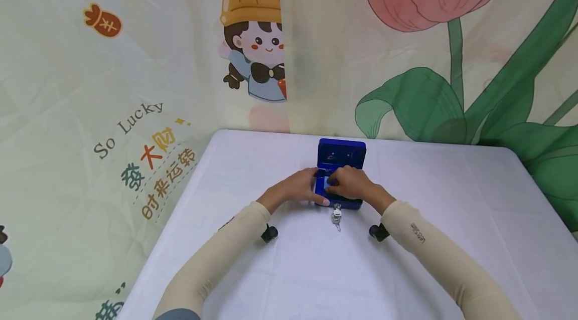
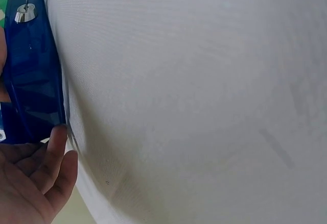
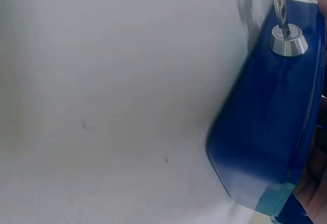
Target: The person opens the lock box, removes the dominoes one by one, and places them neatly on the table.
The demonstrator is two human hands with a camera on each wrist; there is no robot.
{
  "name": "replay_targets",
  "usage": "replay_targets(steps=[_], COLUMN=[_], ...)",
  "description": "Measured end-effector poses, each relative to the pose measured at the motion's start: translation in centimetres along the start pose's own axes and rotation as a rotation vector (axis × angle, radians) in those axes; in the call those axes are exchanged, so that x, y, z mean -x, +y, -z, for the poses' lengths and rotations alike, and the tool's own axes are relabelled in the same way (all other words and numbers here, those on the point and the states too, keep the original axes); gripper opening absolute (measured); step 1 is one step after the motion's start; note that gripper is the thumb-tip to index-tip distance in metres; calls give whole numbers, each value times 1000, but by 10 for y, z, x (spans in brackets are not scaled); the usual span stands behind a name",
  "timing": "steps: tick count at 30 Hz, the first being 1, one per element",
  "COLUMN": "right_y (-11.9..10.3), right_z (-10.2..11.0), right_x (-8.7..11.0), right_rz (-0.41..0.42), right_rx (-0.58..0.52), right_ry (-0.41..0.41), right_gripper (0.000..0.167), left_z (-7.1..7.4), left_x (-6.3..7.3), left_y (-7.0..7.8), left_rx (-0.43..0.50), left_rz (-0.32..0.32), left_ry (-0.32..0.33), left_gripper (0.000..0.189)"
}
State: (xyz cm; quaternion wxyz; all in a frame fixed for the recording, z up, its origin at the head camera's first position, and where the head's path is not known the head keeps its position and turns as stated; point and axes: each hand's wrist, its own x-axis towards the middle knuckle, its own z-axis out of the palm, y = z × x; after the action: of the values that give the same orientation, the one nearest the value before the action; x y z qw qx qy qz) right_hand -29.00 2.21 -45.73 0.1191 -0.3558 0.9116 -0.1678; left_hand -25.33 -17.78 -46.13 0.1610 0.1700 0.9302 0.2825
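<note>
A small blue cash box (image 1: 341, 149) sits on the white table with its lid raised. Its silver lock (image 3: 288, 41) has a key (image 3: 281, 7) in it, and more keys (image 1: 336, 215) hang down in front. At the box's left end, my left hand (image 1: 300, 185) holds it, thumb along the front corner. The left wrist view has the left fingers (image 2: 59, 155) against the box's lower corner. My right hand (image 1: 351, 182) reaches into the box with bent fingers. A light blue patch shows beside those fingertips; whether they pinch anything is hidden.
The white tablecloth (image 1: 298, 270) spreads around the box. Behind the table hangs a printed cloth (image 1: 325, 59) with a cartoon figure and a tulip. Black wrist cameras (image 1: 270, 233) hang under both forearms, near the tabletop.
</note>
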Motion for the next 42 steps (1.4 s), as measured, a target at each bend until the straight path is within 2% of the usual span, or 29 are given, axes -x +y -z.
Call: replay_targets(steps=[17, 27, 35, 42], right_y=[-7, -11, -15, -17], right_z=[2, 1, 5, 4], right_x=[0, -6, -8, -9], right_rz=[30, -13, -51, -73], right_rx=[1, 7, -2, 0], right_ry=[7, -39, -66, -83], right_gripper=[35, 43, 39, 37], left_z=[4, 2, 1, 0], left_x=[-2, 0, 0, -1], left_y=[0, -1, -1, -2], left_rx=[23, 34, 28, 21], left_rz=[-33, -36, -51, -40], left_ry=[6, -1, -4, -11], left_gripper=[99, 99, 98, 102])
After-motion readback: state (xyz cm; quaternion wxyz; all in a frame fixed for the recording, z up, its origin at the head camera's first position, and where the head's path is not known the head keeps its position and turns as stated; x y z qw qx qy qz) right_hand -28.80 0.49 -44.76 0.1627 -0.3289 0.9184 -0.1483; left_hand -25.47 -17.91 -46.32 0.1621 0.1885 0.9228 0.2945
